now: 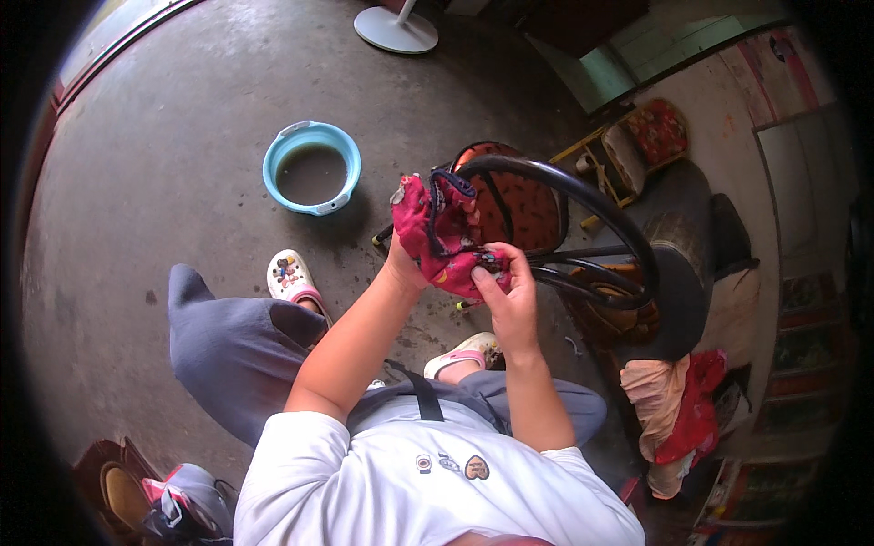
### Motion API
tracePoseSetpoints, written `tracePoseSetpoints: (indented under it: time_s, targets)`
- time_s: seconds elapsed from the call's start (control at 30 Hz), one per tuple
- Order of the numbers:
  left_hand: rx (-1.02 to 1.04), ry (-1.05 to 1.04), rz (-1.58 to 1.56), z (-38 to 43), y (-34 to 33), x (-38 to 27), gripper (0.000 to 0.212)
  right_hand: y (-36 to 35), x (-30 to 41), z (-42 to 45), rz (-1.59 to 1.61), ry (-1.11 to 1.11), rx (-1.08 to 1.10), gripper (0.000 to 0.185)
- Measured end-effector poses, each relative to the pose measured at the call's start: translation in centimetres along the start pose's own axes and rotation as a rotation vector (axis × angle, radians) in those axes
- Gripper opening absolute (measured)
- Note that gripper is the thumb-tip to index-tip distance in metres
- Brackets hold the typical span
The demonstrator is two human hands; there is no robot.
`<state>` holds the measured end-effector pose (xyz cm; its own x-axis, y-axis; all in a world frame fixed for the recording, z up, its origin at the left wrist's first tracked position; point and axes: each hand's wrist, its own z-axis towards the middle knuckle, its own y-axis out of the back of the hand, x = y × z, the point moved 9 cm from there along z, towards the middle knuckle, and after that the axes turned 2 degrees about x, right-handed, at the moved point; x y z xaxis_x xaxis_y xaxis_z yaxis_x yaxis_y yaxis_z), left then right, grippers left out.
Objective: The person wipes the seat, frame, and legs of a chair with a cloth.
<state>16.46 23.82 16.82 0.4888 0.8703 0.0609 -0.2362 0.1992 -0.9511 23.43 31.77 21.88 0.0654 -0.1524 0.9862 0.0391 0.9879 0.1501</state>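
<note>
A pink printed cloth item (447, 263) with dark trim is bunched up in front of me, between both hands. My left hand (410, 263) is mostly hidden under and behind the cloth, which drapes over it. My right hand (511, 290) pinches the cloth's lower right part between thumb and fingers. Ahead and to the left, a light blue plastic basin (271, 179) holds murky, dark water on the concrete floor. Just beyond the cloth, on the right, stands a chair with a black tubular frame (594, 188) and an orange-red patterned seat (522, 218).
A yellow-framed chair (655, 133) lies at the upper right. Orange and red cloths (693, 409) hang at the right. A white round stand base (396, 31) is at the top. A bag (194, 498) sits at lower left. Drops wet the floor near the basin.
</note>
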Motion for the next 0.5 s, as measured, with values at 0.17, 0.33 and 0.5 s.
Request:
tracePoseSetpoints:
  time_s: [0.17, 0.33, 0.5]
  targets:
    - [-0.558, 0.126, 0.667, -1.5, 6.6, 0.1, 0.048, 0.6, 7.3, -1.2, -0.766, 0.631, -0.166, 0.032]
    - [-0.739, 0.264, 0.256, -2.9, 10.8, 2.4, 0.056, 0.8, 7.3, -2.0, -1.021, 0.814, -0.179, 0.03]
    - [-0.309, 0.261, 0.103, -1.2, 1.7, 4.3, 0.069, -0.3, 6.5, -1.2, -0.896, 0.67, 0.11, 0.029]
